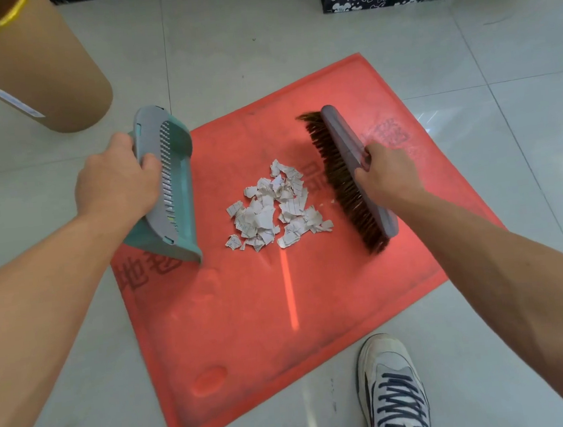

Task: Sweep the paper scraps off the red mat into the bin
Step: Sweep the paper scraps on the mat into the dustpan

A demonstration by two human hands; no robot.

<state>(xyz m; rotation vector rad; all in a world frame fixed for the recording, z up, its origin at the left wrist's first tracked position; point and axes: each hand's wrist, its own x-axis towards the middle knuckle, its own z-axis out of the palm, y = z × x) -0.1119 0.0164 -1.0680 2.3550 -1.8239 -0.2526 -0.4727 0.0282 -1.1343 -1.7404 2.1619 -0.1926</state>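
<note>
On the red mat [283,316], well apart from the cardboard bin [36,75] at upper left, dustpan [174,189] and brush [349,179] flank the heaped paper scraps [273,210]. Risk: with the pan lip tilted, a brisk stroke may drive scraps beneath or past it. Left hand [115,181] grips the pan's back edge; right hand [390,175] wraps the brush block, bristles facing the heap.

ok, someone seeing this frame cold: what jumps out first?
The heap of torn lined paper scraps in the middle of the red mat draws the eye first. Flanking it, the left hand grips a teal-grey dustpan on the pile's left, and the right hand grips a brown-bristled brush on its right. A tall brown cardboard drum, likely the bin, stands at upper left, off the mat.
</note>
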